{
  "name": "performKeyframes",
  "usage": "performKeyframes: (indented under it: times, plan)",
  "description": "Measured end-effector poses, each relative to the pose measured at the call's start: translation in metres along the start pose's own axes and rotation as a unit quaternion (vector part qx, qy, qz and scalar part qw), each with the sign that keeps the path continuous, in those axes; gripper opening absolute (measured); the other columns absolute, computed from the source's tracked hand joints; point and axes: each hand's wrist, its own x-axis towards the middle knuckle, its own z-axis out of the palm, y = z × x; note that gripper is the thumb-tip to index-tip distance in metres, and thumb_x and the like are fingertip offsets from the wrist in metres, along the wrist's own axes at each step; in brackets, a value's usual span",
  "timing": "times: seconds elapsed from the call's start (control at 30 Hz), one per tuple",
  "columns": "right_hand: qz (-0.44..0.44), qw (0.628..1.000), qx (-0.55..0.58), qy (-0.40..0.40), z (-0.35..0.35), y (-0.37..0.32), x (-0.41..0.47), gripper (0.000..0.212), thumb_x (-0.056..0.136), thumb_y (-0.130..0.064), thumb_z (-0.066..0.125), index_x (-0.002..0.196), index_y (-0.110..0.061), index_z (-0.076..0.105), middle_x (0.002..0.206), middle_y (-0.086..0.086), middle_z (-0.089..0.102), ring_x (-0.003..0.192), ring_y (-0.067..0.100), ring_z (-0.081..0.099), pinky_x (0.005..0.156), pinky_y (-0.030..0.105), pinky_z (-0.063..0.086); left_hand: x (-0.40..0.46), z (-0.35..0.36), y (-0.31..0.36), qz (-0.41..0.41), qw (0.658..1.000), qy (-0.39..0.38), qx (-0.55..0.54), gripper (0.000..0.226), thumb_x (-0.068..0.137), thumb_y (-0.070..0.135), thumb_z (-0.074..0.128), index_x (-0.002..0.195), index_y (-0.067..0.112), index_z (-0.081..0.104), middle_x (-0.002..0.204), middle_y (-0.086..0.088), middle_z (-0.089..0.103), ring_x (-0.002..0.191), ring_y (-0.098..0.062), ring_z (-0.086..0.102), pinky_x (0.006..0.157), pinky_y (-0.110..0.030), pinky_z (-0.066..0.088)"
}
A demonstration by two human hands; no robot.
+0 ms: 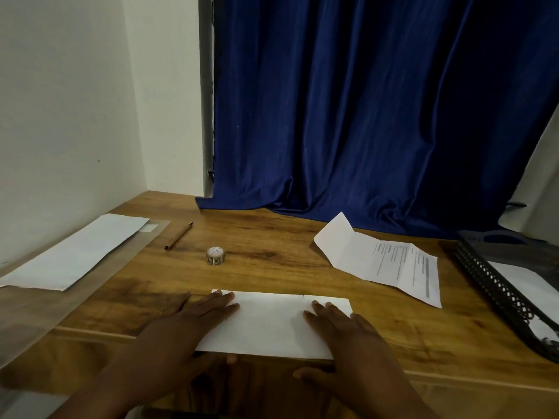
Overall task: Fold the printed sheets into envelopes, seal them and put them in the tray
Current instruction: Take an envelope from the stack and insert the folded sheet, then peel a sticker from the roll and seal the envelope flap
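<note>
A folded white sheet [272, 322] lies flat on the wooden table [272, 237] in front of me. My left hand [187, 331] presses flat on its left end, fingers spread. My right hand [344, 337] lies flat on its right part, thumb below the near edge. A printed sheet [390, 261] with creases rests unfolded to the right. At the far right stands a black mesh tray [499, 285] with white paper [526, 282] inside. A small tape roll [215, 256] stands in the middle of the table.
A brown pen [178, 236] lies left of the tape roll. White envelopes or sheets [75, 255] sit on a clear plastic sleeve [60, 300] at the left. A blue curtain [363, 116] hangs at the back, its hem on the table. A white wall borders the left.
</note>
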Motion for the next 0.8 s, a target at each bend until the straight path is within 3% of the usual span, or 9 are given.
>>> performKeyframes:
  times: [0.07, 0.2, 0.3, 0.37, 0.43, 0.5, 0.6, 0.7, 0.8]
  plan:
    - [0.003, 1.0, -0.001, 0.01, -0.004, 0.001, -0.003, 0.097, 0.074, -0.088, 0.048, 0.155, -0.049, 0.011, 0.167, -0.019, 0.011, 0.151, 0.011, 0.021, 0.123, 0.038, 0.016, 0.0, 0.0, -0.001, 0.03, 0.999, 0.026, -0.025, 0.061, 0.091, 0.068, 0.047, 0.142, 0.073, 0.013, 0.154, 0.046, 0.004, 0.148, 0.011, 0.008, 0.127, -0.034, 0.009]
    - [-0.001, 0.999, 0.033, 0.024, -0.013, 0.01, -0.008, 0.085, 0.069, -0.087, 0.055, 0.145, -0.062, 0.027, 0.156, -0.033, 0.03, 0.14, -0.002, 0.035, 0.118, 0.031, 0.028, 0.005, -0.007, 0.001, 0.042, 0.988, 0.092, -0.117, 0.041, 0.092, 0.053, 0.056, 0.129, 0.069, 0.048, 0.14, 0.047, 0.04, 0.137, 0.018, 0.031, 0.125, -0.033, 0.018]
    - [0.031, 0.981, 0.179, 0.063, -0.031, 0.026, -0.011, 0.046, 0.072, -0.066, 0.075, 0.113, -0.074, 0.055, 0.12, -0.041, 0.062, 0.101, -0.013, 0.06, 0.091, 0.015, 0.051, 0.009, -0.016, 0.008, 0.043, 0.965, 0.133, -0.221, 0.027, 0.092, 0.045, 0.063, 0.116, 0.057, 0.066, 0.123, 0.036, 0.063, 0.119, 0.01, 0.056, 0.106, -0.026, 0.044]
    - [0.052, 0.953, 0.287, 0.078, -0.045, 0.036, -0.011, 0.021, 0.079, -0.049, 0.079, 0.094, -0.062, 0.071, 0.091, -0.026, 0.074, 0.077, -0.001, 0.069, 0.065, 0.018, 0.056, 0.012, -0.023, 0.013, 0.026, 0.942, 0.142, -0.302, 0.014, 0.096, 0.044, 0.063, 0.105, 0.048, 0.073, 0.107, 0.021, 0.073, 0.1, -0.001, 0.068, 0.082, -0.023, 0.056]
    - [0.077, 0.911, 0.391, 0.109, -0.057, 0.044, -0.01, 0.008, 0.075, -0.044, 0.082, 0.081, -0.047, 0.077, 0.077, -0.011, 0.076, 0.066, 0.01, 0.071, 0.055, 0.021, 0.055, 0.018, -0.028, 0.017, -0.021, 0.913, 0.166, -0.372, 0.012, 0.09, 0.039, 0.066, 0.092, 0.045, 0.076, 0.092, 0.012, 0.077, 0.082, -0.006, 0.072, 0.062, -0.019, 0.056]
    - [0.081, 0.857, 0.485, 0.155, -0.061, 0.049, -0.007, 0.012, 0.067, -0.04, 0.081, 0.078, -0.038, 0.08, 0.082, -0.012, 0.079, 0.074, 0.007, 0.075, 0.058, 0.017, 0.056, 0.027, -0.028, 0.018, -0.07, 0.878, 0.21, -0.425, 0.01, 0.084, 0.033, 0.07, 0.086, 0.041, 0.076, 0.083, 0.017, 0.077, 0.075, -0.001, 0.072, 0.054, -0.013, 0.053]
    - [0.095, 0.799, 0.567, 0.176, -0.054, 0.052, 0.002, 0.03, 0.069, -0.033, 0.079, 0.098, -0.025, 0.077, 0.093, -0.008, 0.08, 0.085, 0.013, 0.077, 0.06, 0.018, 0.058, 0.043, -0.028, 0.017, -0.11, 0.839, 0.225, -0.483, 0.025, 0.086, 0.025, 0.072, 0.104, 0.039, 0.063, 0.081, 0.02, 0.076, 0.076, 0.0, 0.074, 0.05, -0.015, 0.054]
    - [0.126, 0.783, 0.586, 0.166, -0.041, 0.048, 0.019, 0.029, 0.079, -0.022, 0.082, 0.107, -0.025, 0.071, 0.093, -0.017, 0.078, 0.084, 0.007, 0.075, 0.059, 0.018, 0.057, 0.054, -0.029, 0.015, -0.142, 0.852, 0.216, -0.456, 0.034, 0.086, 0.028, 0.076, 0.112, 0.04, 0.058, 0.079, 0.017, 0.076, 0.074, -0.004, 0.074, 0.049, -0.017, 0.054]
    - [0.165, 0.824, 0.508, 0.187, -0.025, 0.046, 0.035, 0.031, 0.078, -0.032, 0.084, 0.1, -0.038, 0.065, 0.093, -0.025, 0.073, 0.081, 0.005, 0.072, 0.057, 0.015, 0.055, 0.056, -0.028, 0.008, -0.171, 0.908, 0.248, -0.29, 0.046, 0.08, 0.036, 0.082, 0.118, 0.045, 0.057, 0.085, 0.017, 0.068, 0.073, -0.008, 0.067, 0.056, -0.016, 0.046]
